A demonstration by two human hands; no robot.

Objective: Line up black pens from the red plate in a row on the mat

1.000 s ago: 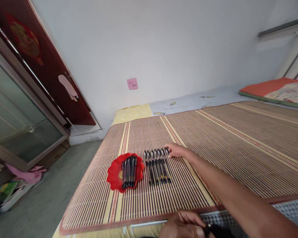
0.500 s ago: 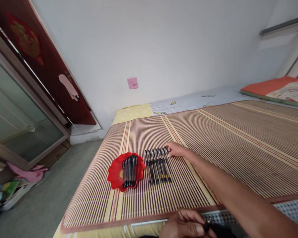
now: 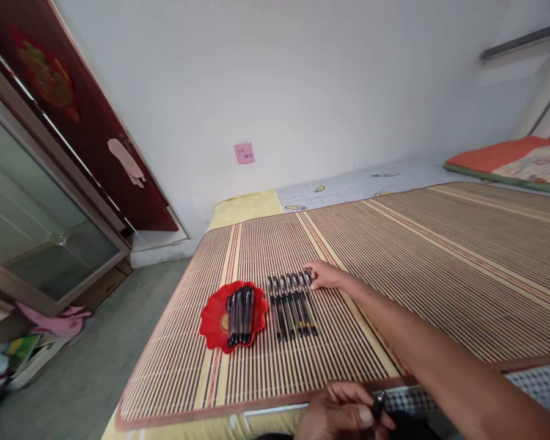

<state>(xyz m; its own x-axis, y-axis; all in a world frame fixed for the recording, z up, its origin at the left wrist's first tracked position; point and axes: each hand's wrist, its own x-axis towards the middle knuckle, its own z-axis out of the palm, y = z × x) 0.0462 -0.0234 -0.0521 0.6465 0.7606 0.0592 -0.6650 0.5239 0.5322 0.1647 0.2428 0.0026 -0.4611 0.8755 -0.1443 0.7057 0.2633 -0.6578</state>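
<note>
A row of several black-capped clear pens (image 3: 291, 305) lies side by side on the striped bamboo mat. My right hand (image 3: 323, 275) reaches in from the right, with thumb and forefinger pinched at the capped end of the rightmost pen (image 3: 312, 315). Left of the row sits a red scalloped plate (image 3: 213, 318), bearing several more pens (image 3: 240, 316) bunched together. At the bottom edge of the view, my left hand (image 3: 337, 412) is closed around a black pen cap or pen end (image 3: 378, 403); the rest of that item is hidden.
The bamboo mat (image 3: 394, 263) covers most of the bed, which ends at the left above a grey floor (image 3: 151, 311). Folded orange bedding (image 3: 499, 156) lies at the far right. A pink note (image 3: 244, 153) is stuck on the white wall.
My left hand has turned slightly, so the black item in it points more upward. My right hand stays at the rightmost pen, and the pens look unmoved.
</note>
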